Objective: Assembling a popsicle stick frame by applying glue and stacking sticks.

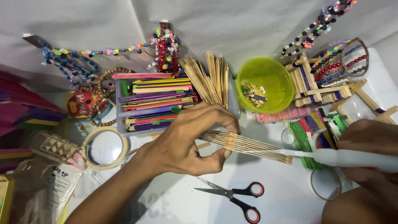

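Note:
My left hand (188, 139) pinches a flat row of thin wooden sticks (253, 147) that lies across the white table, bound by a wooden crosspiece near my thumb. My right hand (367, 139) grips a white glue bottle (348, 157) lying sideways. Its nozzle touches the right end of the row of sticks. My right forearm fills the lower right corner.
Scissors (236, 195) with red-rimmed handles lie below the sticks. A grey tray of coloured craft sticks (155, 101), a lime green bowl (265, 85), tape rolls (103, 147), bead strings (166, 49) and small stick-built frames (319, 85) crowd the back.

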